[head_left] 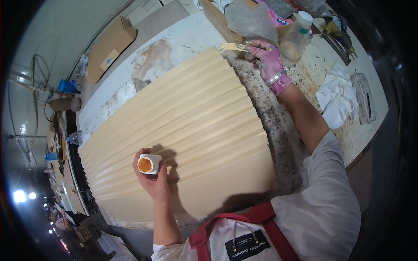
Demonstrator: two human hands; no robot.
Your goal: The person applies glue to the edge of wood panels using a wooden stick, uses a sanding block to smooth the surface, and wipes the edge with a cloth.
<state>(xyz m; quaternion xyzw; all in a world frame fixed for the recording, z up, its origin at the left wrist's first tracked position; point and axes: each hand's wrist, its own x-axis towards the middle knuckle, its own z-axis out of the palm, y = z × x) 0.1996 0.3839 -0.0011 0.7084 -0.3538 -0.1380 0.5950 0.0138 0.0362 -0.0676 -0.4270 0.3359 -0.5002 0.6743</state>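
Note:
A stack of long pale wooden slats (183, 130) lies fanned across the workbench. My left hand (152, 176), bare, holds a small white cup (149, 164) with orange-brown liquid over the near slats. My right hand (266, 58), in a pink glove, grips a small flat brush (233, 47) at the far end of the slats, its tip touching the top slat's end.
A plastic bottle with a white cap (297, 38) stands just right of my gloved hand. A crumpled white rag (337, 95) and a clear container (363, 98) lie at the right. A cardboard box (109, 48) sits far left. The stained bench (278, 130) shows beside the slats.

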